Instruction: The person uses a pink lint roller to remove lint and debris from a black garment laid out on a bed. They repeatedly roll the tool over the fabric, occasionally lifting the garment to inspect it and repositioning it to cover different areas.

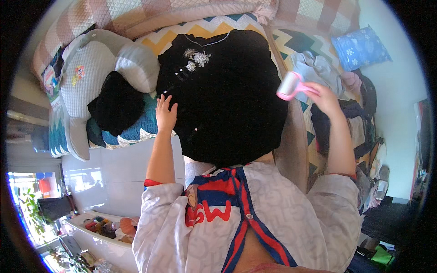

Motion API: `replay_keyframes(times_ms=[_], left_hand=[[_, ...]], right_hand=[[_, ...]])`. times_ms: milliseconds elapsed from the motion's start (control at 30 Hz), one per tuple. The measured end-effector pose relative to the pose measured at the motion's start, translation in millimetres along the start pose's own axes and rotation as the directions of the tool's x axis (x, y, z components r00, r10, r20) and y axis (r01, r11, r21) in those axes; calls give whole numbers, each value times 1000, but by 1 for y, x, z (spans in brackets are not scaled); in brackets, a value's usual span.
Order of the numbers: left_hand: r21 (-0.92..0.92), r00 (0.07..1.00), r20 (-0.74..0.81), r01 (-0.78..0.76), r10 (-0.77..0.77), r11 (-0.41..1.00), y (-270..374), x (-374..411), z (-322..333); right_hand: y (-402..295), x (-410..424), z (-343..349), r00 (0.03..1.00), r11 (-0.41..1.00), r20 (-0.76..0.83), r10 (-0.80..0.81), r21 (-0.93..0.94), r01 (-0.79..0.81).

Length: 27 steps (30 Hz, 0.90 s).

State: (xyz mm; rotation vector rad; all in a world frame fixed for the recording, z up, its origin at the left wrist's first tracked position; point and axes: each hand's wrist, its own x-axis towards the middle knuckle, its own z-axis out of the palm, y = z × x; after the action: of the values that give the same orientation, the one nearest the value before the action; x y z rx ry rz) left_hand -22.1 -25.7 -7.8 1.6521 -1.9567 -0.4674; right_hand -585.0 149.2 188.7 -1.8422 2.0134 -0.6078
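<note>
A black garment [228, 95] lies spread out before me, with a beaded neckline at its far edge and white flower ornaments [201, 59] near the upper left. My left hand [166, 114] rests on its left edge, fingers spread, holding nothing. Off the garment's right side, my right hand [322, 97] grips the pink handle of a lint roller [289, 86]. The roller's pale cylinder points left, close to the garment's right edge; whether it touches the cloth cannot be told.
Left of the garment, a bunched black cloth [117, 104] lies against a grey plush cushion [136, 66]. Beyond the right hand are a light grey cloth [317, 70], a blue patterned pillow [361, 48] and heaped dark clothes. A white container [102, 235] with assorted items stands at lower left.
</note>
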Motion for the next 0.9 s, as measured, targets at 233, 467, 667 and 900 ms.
replay_keyframes(times_ms=[233,467,667,900], left_hand=[[-28,978,-201,46,-51,999,15,-46,9],[233,999,47,1,-12,972,23,-66,-23],[66,1000,-19,0,1,998,-8,-59,-23],[-291,911,-153,328,-382,899,5,-22,-7]], right_hand=[[-150,34,166,877,856,-87,-473,189,480],[-112,54,205,919,919,87,-384,138,370],[7,-8,114,1000,992,-19,-17,-125,14],[57,21,136,872,922,-359,333,317,-221]])
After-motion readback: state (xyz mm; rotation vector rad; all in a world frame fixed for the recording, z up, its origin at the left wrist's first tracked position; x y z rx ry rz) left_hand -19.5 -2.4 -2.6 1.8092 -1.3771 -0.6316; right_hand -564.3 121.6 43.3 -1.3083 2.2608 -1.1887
